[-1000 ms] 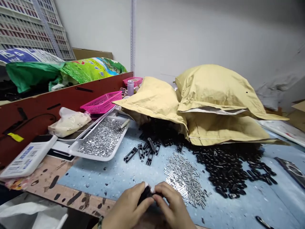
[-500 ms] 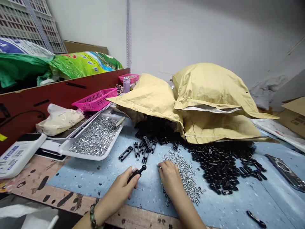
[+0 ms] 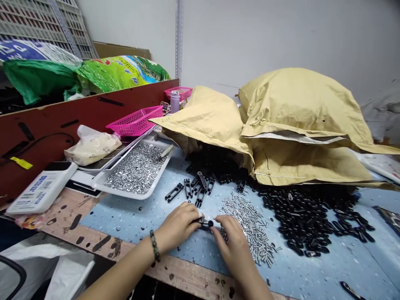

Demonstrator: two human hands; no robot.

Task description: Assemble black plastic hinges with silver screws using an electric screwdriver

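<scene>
My left hand [image 3: 181, 223] pinches a black ball-ended arm [image 3: 203, 222] above the blue mat, its round end pointing right. My right hand [image 3: 233, 239] meets that end with thumb and forefinger bent together; whatever lies between those fingertips is too small to make out. Just right of my right hand spreads a pile of silver screws [image 3: 254, 229]. Beyond my left hand lie several black slotted clamp plates [image 3: 174, 192], some stacked loosely. Farther right is a large heap of small black levers [image 3: 301, 225].
A white tray [image 3: 150, 194] of small metal nuts stands at left, near a pink basket [image 3: 136, 121] and a white box [image 3: 42, 189]. Tan sacks [image 3: 300, 108] fill the back, one spilling black parts. One loose lever [image 3: 350, 288] lies near the front right.
My left hand has moved right and forward with the ball-ended arm. My right hand has drawn back from the screws' left edge, and both hands now meet at the arm. The view has shifted left.
</scene>
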